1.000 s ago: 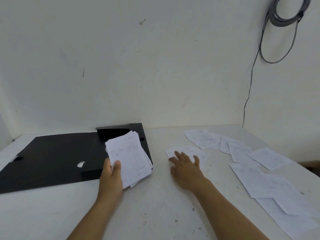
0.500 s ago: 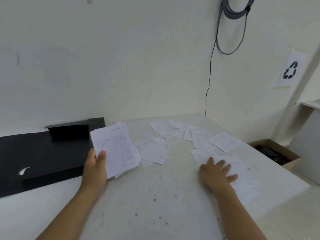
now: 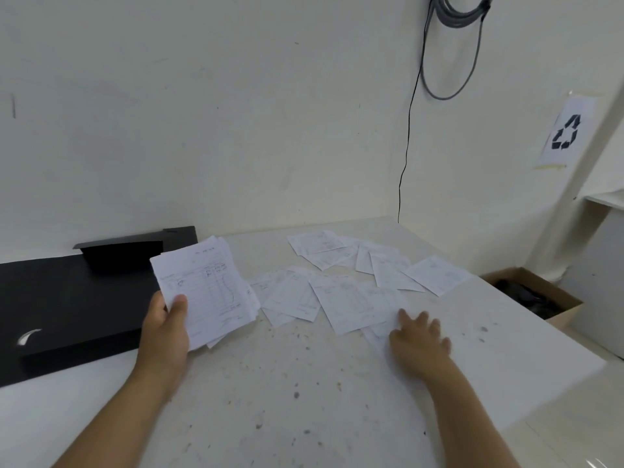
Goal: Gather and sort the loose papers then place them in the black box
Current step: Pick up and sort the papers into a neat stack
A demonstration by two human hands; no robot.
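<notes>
White papers [image 3: 354, 298] blurred, print illegible

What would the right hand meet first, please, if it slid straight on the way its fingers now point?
Probably the loose papers right ahead: the right hand lies flat on the table, fingers pointing away and slightly left, fingertips seemingly already at their near edges.

Both of the person's arms are bare from the bottom of the view up to the wrists, with no sleeve showing on either. The left hand [image 3: 165, 332] and the right hand [image 3: 418, 342] are bare too: no gloves, rings, watch or bands show. The right fingers [image 3: 423, 320] look slightly blurred.
</notes>
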